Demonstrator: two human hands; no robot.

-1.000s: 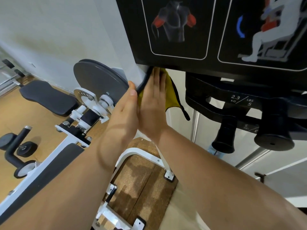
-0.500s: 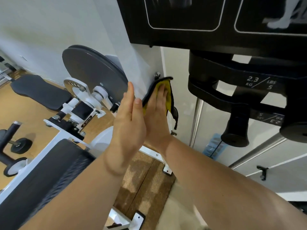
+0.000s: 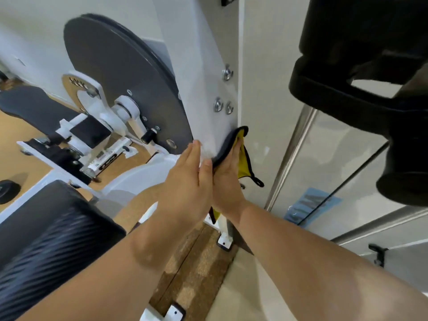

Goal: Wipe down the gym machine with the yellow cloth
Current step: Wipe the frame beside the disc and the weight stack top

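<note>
Nearest to us, both bare forearms rose from the bottom of the view and met palm to palm at the corner edge of the white painted metal upright of the gym machine (image 3: 208, 66). Our right hand (image 3: 228, 179) lay flat with its fingers (image 3: 236, 147) straight, not curled, pressing the yellow microfibre cloth with dark trim (image 3: 240, 158) against the upright's right-hand face. The cloth wrapped the corner, its dark edge folded over the front, its hanging loop dangling to the right below the fingertips. Our left hand (image 3: 185, 184) was released and empty, fingers extended along the upright's left face, touching the right hand and the paint but gripping nothing.

The upright's long axis ran up and away from our fingers, so we judged the cloth would travel along that edge, with the right hand doing the wiping and the left only bracing. Just above the cloth sat three shiny steel bolts with washers (image 3: 222, 105), which could snag the trim.

Further off to the left stood the round dark grey cam disc (image 3: 120, 72), and beyond it the black padded bench (image 3: 34, 105) on the tan floor.
</note>
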